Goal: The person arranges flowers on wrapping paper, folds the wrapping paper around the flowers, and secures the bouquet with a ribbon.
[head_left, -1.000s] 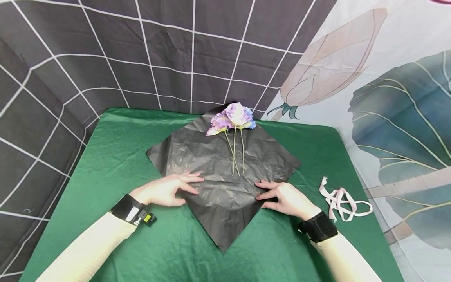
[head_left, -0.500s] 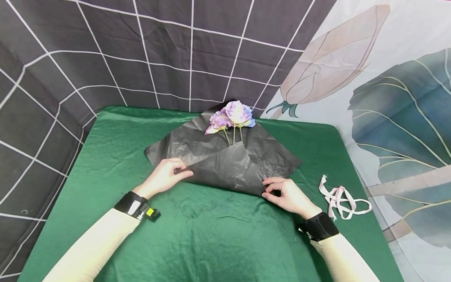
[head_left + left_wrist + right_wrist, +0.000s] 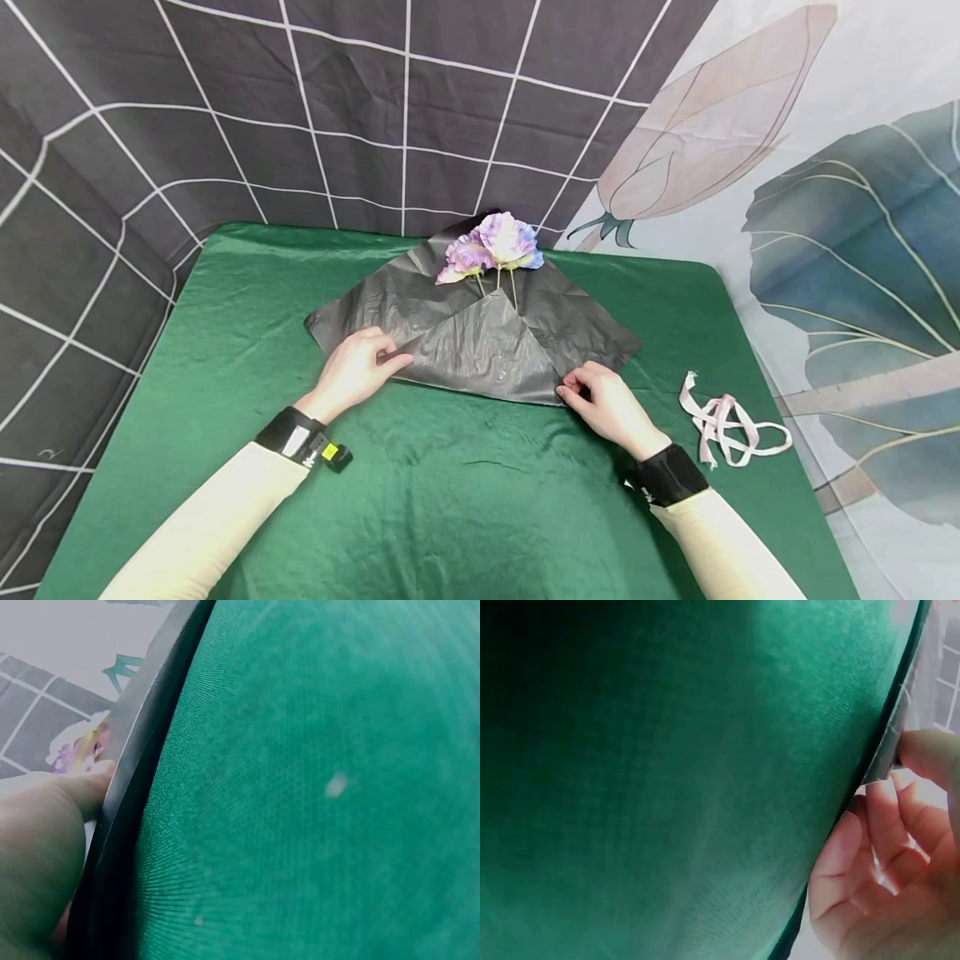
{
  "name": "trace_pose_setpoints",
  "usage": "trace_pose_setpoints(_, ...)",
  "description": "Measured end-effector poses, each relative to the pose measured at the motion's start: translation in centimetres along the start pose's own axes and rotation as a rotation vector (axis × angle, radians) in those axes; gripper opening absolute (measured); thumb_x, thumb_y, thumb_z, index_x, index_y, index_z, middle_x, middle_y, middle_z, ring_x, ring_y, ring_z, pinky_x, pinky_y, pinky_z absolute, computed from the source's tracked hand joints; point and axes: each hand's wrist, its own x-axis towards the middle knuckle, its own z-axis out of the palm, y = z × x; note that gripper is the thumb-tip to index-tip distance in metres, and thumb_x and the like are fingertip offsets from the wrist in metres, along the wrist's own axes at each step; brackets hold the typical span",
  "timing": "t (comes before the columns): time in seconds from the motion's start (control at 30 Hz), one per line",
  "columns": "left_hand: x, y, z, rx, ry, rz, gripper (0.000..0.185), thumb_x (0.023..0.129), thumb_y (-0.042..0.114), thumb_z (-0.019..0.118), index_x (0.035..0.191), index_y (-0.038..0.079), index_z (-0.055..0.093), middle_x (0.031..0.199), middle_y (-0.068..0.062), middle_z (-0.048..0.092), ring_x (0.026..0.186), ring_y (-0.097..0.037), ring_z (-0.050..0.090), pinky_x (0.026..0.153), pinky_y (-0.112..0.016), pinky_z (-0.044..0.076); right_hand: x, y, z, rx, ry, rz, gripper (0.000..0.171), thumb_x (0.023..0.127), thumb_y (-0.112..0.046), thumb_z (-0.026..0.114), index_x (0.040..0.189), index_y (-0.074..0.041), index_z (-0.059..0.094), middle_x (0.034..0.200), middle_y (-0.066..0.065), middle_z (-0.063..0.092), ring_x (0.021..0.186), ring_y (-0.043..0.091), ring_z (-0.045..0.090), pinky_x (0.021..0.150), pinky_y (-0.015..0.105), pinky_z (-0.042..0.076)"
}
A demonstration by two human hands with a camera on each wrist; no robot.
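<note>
A sheet of black wrapping paper (image 3: 592, 321) lies on the green cloth, its near corner folded up into a flap (image 3: 480, 350). Artificial flowers (image 3: 506, 240) with purple, pink and blue petals rest on the paper; the flap hides their lower stems. My left hand (image 3: 354, 371) pinches the left end of the fold, and in the left wrist view its thumb (image 3: 94, 784) lies along the paper. At the opposite end my right hand (image 3: 611, 408) grips the fold's corner; the right wrist view has the paper edge (image 3: 885, 761) between thumb and curled fingers.
A pale pink ribbon (image 3: 731, 429) lies loosely looped on the right of the green tablecloth (image 3: 450, 508). Behind the table hangs a dark cloth with a white grid (image 3: 360, 92), beside a cloth with a leaf print (image 3: 862, 217) on the right.
The paper's near corner, flat at first, was folded away from me over the stems. Both hands moved slightly forward with the fold, and the flap now lies flatter.
</note>
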Motion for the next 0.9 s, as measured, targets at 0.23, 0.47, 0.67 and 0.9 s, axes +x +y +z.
trace_pose_setpoints(0.23, -0.22, -0.32, 0.21, 0.029, 0.009, -0.020, 0.028, 0.080, 0.046, 0.073, 0.072, 0.022, 0.059, 0.073, 0.009, 0.047, 0.067, -0.009, 0.045, 0.060, -0.028, 0.040, 0.31, 0.01, 0.17, -0.036, -0.012, 0.031, 0.019, 0.086, -0.025, 0.070, 0.071, -0.022, 0.060, 0.069, -0.005, 0.046, 0.060, 0.006, 0.041, 0.056, 0.023, 0.036)
trace_pose_setpoints(0.47, -0.38, -0.53, 0.02, 0.005, -0.009, 0.024, 0.028, 0.080, 0.044, 0.073, 0.083, 0.019, 0.059, 0.082, 0.006, 0.051, 0.074, -0.011, 0.048, 0.067, -0.030, 0.042, 0.43, -0.08, 0.23, -0.045, -0.036, 0.062, 0.018, 0.084, -0.027, 0.071, 0.072, -0.023, 0.058, 0.069, -0.004, 0.046, 0.060, 0.008, 0.040, 0.056, 0.024, 0.035)
trace_pose_setpoints(0.67, -0.56, -0.41, -0.25, -0.024, -0.043, 0.027, 0.034, 0.080, 0.041, 0.074, 0.102, 0.017, 0.063, 0.091, 0.003, 0.055, 0.085, -0.012, 0.051, 0.073, -0.032, 0.043, 0.30, -0.01, 0.01, -0.028, -0.068, 0.065, 0.023, 0.081, -0.036, 0.074, 0.082, -0.019, 0.059, 0.073, -0.002, 0.048, 0.063, 0.010, 0.042, 0.059, 0.026, 0.037)
trace_pose_setpoints(0.9, -0.72, -0.46, -0.31, -0.011, -0.056, 0.084, 0.041, 0.081, 0.040, 0.073, 0.111, 0.015, 0.062, 0.100, -0.001, 0.057, 0.090, -0.015, 0.053, 0.078, -0.033, 0.045, 0.13, 0.03, -0.31, 0.008, -0.114, 0.066, 0.035, 0.075, -0.038, 0.080, 0.093, -0.015, 0.060, 0.077, -0.001, 0.050, 0.067, 0.011, 0.043, 0.061, 0.027, 0.037)
